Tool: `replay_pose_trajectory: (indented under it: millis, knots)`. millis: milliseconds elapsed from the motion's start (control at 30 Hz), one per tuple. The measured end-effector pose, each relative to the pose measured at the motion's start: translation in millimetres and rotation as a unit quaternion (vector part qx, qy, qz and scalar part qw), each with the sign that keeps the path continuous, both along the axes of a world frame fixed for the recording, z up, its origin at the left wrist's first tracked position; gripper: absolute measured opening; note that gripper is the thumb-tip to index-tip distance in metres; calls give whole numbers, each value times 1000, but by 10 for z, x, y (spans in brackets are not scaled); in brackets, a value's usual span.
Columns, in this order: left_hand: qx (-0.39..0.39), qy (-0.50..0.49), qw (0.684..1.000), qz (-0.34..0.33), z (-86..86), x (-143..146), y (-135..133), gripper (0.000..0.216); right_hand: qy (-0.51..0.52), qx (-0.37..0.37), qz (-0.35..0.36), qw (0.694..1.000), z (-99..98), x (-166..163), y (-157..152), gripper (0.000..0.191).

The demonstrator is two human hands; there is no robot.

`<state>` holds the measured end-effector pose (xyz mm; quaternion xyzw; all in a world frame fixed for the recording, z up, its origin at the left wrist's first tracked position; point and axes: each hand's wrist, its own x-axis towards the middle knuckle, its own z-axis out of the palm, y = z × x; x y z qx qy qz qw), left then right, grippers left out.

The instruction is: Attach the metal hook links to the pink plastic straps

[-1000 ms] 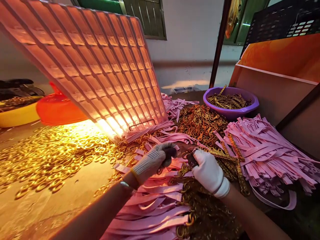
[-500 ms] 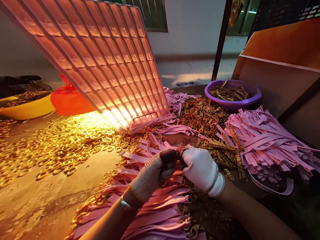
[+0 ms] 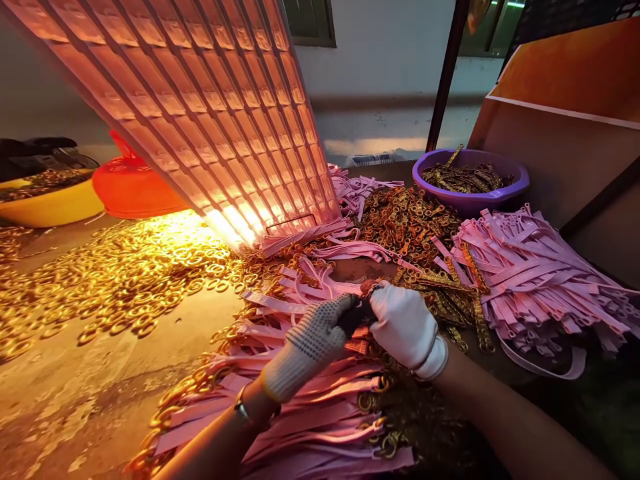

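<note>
Both hands have come together | left hand (image 3: pixel 320 340) and right hand (image 3: pixel 405 323) pinch small gold clip (image 3: pixel 369 288) above pink straps (image 3: pixel 310 407) on desk (image 3: pixel 75 400) | hold tight, push straight

table (image 3: pixel 100 400) | gold rings (image 3: pixel 115 287); pink straps (image 3: pixel 540 280); purple bowl (image 3: pixel 500 197); orange lid (image 3: pixel 133 190); yellow basin (image 3: pixel 50 210)

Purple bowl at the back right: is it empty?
No, the purple bowl is heaped with dark golden metal pieces.
</note>
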<state>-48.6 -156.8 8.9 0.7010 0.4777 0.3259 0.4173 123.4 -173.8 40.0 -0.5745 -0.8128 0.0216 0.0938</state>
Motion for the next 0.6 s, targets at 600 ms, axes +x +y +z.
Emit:
replay_pose_trajectory:
  millis: [600]
  knots:
    - [-7, 32, 997, -74, -92, -88, 126, 19, -82, -90, 35, 992, -104, -91, -4, 23]
